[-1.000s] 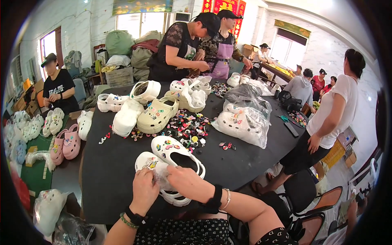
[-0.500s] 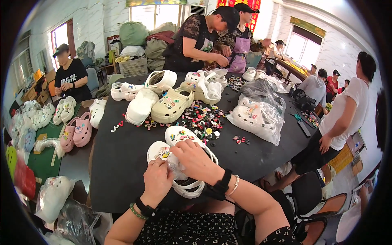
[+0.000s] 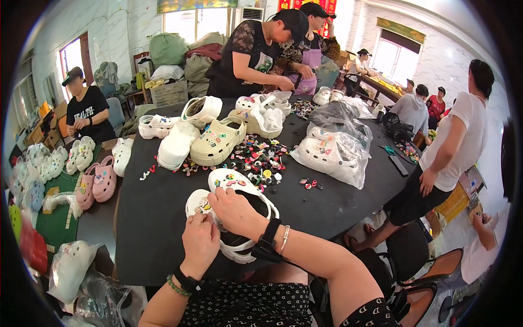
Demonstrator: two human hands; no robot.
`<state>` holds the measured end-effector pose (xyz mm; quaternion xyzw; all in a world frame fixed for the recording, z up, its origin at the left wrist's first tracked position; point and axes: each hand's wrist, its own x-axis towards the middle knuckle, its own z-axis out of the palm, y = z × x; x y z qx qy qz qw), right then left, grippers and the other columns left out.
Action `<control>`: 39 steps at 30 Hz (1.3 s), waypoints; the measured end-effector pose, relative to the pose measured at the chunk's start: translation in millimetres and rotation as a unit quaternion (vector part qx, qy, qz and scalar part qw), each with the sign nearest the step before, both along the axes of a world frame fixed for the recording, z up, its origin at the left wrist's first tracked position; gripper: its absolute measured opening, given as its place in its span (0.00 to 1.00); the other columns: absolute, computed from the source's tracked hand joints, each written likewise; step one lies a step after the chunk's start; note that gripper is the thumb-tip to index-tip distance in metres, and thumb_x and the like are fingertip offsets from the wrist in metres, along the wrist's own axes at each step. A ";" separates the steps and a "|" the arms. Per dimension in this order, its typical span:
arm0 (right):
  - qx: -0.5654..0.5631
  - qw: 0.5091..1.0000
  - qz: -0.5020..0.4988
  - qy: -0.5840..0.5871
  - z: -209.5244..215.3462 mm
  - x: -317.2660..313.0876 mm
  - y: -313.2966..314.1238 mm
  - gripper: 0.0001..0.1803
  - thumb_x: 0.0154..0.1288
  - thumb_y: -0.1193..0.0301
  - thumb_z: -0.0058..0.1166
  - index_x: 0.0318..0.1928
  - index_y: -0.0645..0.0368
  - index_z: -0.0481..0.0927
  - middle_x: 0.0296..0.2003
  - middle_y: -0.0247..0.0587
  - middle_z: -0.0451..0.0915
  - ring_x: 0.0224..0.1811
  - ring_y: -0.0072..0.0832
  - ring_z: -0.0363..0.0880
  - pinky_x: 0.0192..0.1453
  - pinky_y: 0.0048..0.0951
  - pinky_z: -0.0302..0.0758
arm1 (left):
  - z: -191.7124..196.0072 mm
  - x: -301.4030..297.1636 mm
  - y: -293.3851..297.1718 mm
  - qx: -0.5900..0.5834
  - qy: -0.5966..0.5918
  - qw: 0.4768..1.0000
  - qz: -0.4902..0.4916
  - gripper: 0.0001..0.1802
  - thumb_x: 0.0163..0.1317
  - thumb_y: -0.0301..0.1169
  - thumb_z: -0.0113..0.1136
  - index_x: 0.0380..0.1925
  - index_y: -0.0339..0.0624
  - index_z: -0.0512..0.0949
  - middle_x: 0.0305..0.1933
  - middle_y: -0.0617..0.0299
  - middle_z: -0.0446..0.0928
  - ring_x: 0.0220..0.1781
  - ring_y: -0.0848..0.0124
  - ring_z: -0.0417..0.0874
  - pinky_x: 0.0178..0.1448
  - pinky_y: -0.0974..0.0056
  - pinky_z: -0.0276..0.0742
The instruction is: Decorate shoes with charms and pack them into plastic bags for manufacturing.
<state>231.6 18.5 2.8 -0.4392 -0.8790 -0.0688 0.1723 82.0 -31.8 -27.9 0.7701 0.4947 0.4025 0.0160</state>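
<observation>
A pair of white shoes is set on the black tabletop [image 3: 310,229], close to its near edge and left of its middle, with the toes turned toward the far edge. The near shoe [image 3: 194,202] is pinched at the side of its upper by the left hand [image 3: 200,244], whose fingers are bunched together. The right hand [image 3: 234,211] is bent down over the same upper, beside its small charms [image 3: 205,205]; whether anything is pinched between its fingertips cannot be told, as they are hidden by the hand itself. The far shoe [image 3: 224,177] is seen just beyond, its toe dotted with charms too. By their look, both shoes can be judged light and springy, smooth enough to slide if pushed from one side only, and hardly fragile. A firm hold is best taken around the toe or the side wall, as the thin heel strap [image 3: 238,256] would likely swing or bend. The loose charms [image 3: 260,158], heaped toward the far edge, are probably small and rubbery, best picked by fingertip.
</observation>
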 end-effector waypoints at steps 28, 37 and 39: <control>-0.049 0.997 0.054 0.035 3.4 15.0 9.9 0.17 0.56 0.73 0.53 0.46 0.68 0.75 0.40 0.54 0.77 0.42 0.47 0.79 0.46 0.43 0.77 | -48.4 4.8 -10.2 -0.055 -0.127 0.990 0.033 0.41 0.46 0.32 0.74 0.57 0.34 0.59 0.60 0.43 0.60 0.63 0.48 0.62 0.70 0.51 0.57; -0.139 0.982 0.115 0.049 29.8 35.9 0.8 0.19 0.51 0.77 0.57 0.45 0.70 0.73 0.44 0.55 0.73 0.46 0.51 0.77 0.51 0.44 0.75 | -64.1 -17.7 -5.8 -0.115 -0.171 0.978 0.025 0.37 0.49 0.22 0.70 0.58 0.35 0.61 0.62 0.45 0.59 0.67 0.49 0.61 0.71 0.50 0.55; -0.100 0.989 0.103 0.041 36.1 52.2 -6.8 0.19 0.51 0.76 0.57 0.45 0.70 0.73 0.43 0.53 0.73 0.48 0.50 0.77 0.52 0.45 0.74 | -61.2 -15.3 -6.8 -0.111 -0.162 0.980 0.022 0.39 0.50 0.23 0.70 0.60 0.35 0.60 0.64 0.44 0.58 0.68 0.49 0.60 0.72 0.50 0.55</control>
